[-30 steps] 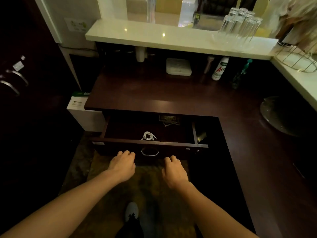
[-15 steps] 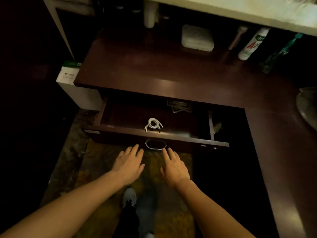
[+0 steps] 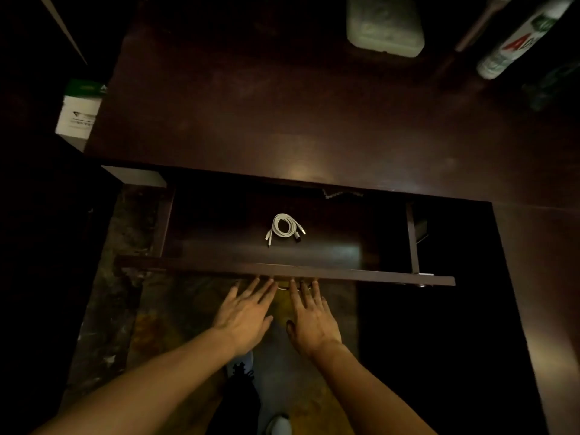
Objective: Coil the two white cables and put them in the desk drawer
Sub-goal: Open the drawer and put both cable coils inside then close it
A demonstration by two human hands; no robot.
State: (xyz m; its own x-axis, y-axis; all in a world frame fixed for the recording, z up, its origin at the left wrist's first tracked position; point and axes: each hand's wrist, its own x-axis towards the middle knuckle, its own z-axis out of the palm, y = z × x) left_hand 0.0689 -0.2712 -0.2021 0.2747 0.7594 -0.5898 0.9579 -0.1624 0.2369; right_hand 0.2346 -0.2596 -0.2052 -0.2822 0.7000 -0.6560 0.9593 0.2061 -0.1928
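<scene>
The coiled white cables (image 3: pixel 285 228) lie as one small bundle on the floor of the open dark wooden drawer (image 3: pixel 282 271), near its middle. My left hand (image 3: pixel 245 312) and my right hand (image 3: pixel 312 315) are side by side just in front of the drawer's front panel. Both are flat with fingers spread, and the fingertips touch the panel around its metal handle (image 3: pixel 284 287), which is mostly hidden. Neither hand holds anything.
The dark desk top (image 3: pixel 298 120) stretches behind the drawer and along the right. On it at the back are a white box (image 3: pixel 385 25) and a white spray bottle (image 3: pixel 521 39). A white carton (image 3: pixel 78 114) stands left of the desk. My shoes are on the patterned floor below.
My view has tilted down and come closer to the desk. Both hands opened from loose fists and moved forward until the fingertips reached the drawer front.
</scene>
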